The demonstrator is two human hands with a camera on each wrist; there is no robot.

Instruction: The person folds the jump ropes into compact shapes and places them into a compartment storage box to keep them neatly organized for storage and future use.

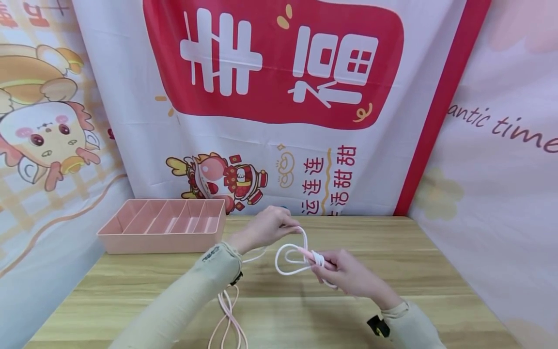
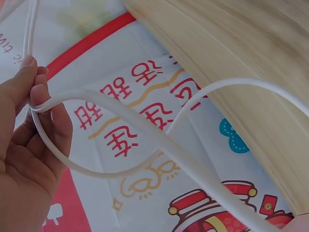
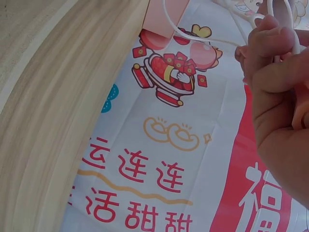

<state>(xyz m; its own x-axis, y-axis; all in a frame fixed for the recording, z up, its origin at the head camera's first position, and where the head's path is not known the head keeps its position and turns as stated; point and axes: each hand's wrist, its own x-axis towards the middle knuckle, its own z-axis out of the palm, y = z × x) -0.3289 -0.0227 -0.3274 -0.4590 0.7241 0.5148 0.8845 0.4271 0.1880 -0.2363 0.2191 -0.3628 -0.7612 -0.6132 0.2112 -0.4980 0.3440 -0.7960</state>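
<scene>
My left hand (image 1: 268, 227) pinches a white cord (image 2: 164, 140) between thumb and fingers, above the table's far half. From there the cord curves down in loops toward my right hand (image 1: 344, 275). This hand grips a slim pink handle (image 1: 307, 253), with several turns of white cord wound around it, like a skipping rope. In the right wrist view only part of the handle (image 3: 301, 108) shows past the curled fingers. More cord (image 1: 237, 325), pinkish white, lies in crossing strands on the table beside the left forearm.
A pink box (image 1: 161, 243) with several narrow compartments stands at the table's back left. Printed cloth (image 1: 283, 169) hangs behind the wooden table (image 1: 418, 291) and along both sides. A black strap piece (image 1: 378, 325) sits at the right sleeve.
</scene>
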